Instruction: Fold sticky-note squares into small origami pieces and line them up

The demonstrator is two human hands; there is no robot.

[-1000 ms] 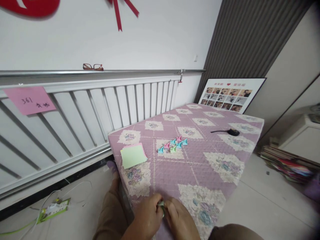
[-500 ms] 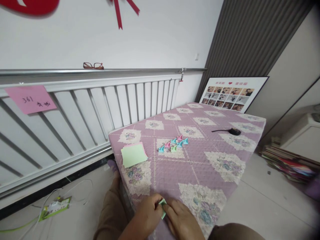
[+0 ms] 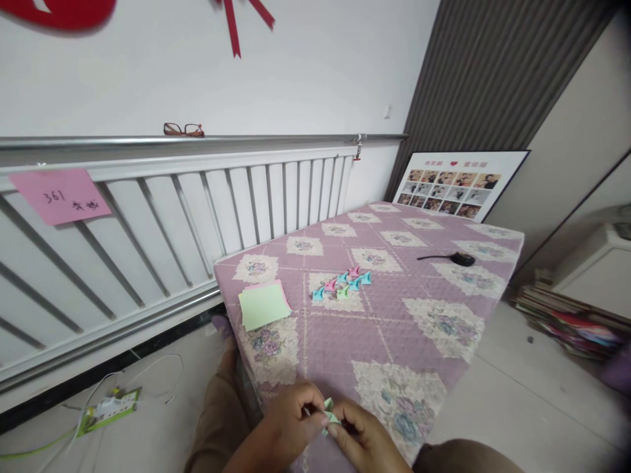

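Note:
Near the table's front edge, a small piece of folded light green paper [image 3: 331, 416] is pinched between my two hands. My left hand [image 3: 290, 417] grips its left side with thumb and forefinger. On its right side, my right hand [image 3: 367, 433] presses it between thumb and fingers. Parts of the paper are hidden by the fingertips. Farther in on the cloth lies a cluster of several small folded paper pieces [image 3: 342, 294] in blue, pink and green. To their left rests a stack of square paper sheets [image 3: 265, 306], light green on top with pink showing beneath.
A purple floral cloth [image 3: 340, 335] covers the table. A black tape-measure-like object [image 3: 462, 259] with a strap lies at the right. A white radiator [image 3: 256, 203] runs along the left, with glasses [image 3: 184, 129] above it. A power strip [image 3: 109, 412] lies on the floor.
Both hands have turned the green paper, which now shows a wider, opened folded shape. My right thumb has come onto its near side. The things on the table have stayed put.

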